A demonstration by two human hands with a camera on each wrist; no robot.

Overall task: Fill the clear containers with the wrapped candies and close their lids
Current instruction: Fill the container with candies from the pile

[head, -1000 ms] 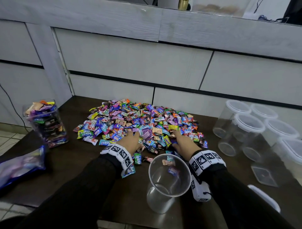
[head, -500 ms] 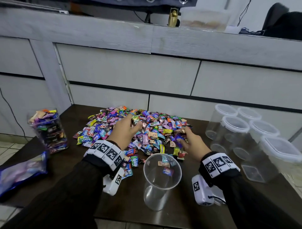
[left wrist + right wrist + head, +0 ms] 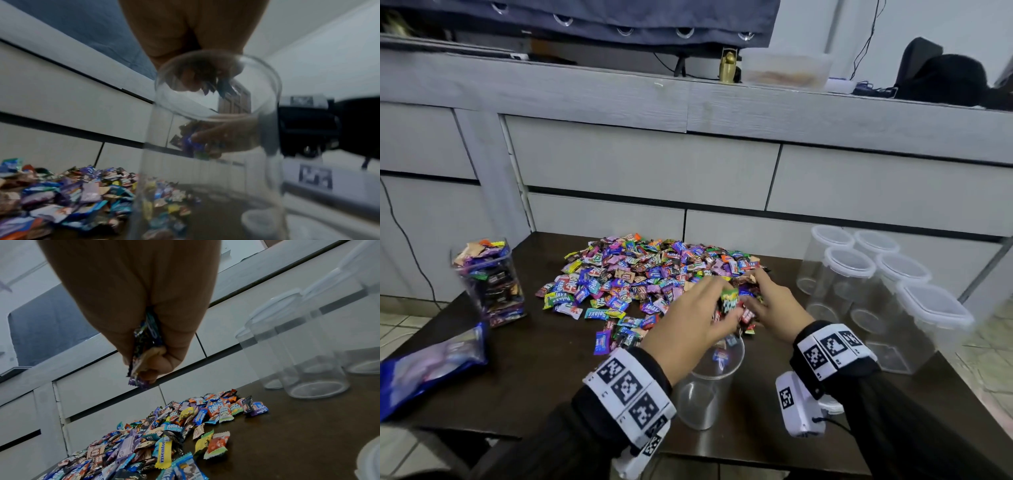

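A heap of wrapped candies (image 3: 640, 277) lies mid-table. In front of it stands an open clear round container (image 3: 705, 387) with a few candies inside. My left hand (image 3: 722, 313) hovers right over its mouth, fingers curled round a bunch of candies (image 3: 728, 303); the left wrist view shows them through the container's rim (image 3: 211, 84). My right hand (image 3: 751, 301) is just right of the left one, above the pile's near edge, and grips its own handful (image 3: 144, 353). Both fists hide most of what they hold.
A square container (image 3: 491, 281) heaped with candies stands at the left, a blue candy bag (image 3: 428, 370) in front of it. Several empty lidded clear containers (image 3: 866, 274) cluster at the right. A loose white lid (image 3: 370, 459) lies near the right front. Grey drawers close the back.
Both hands closed on candies in the pile and lifted. The left hand drew back over the open container; the right hand came in beside it. The head view tilted up.
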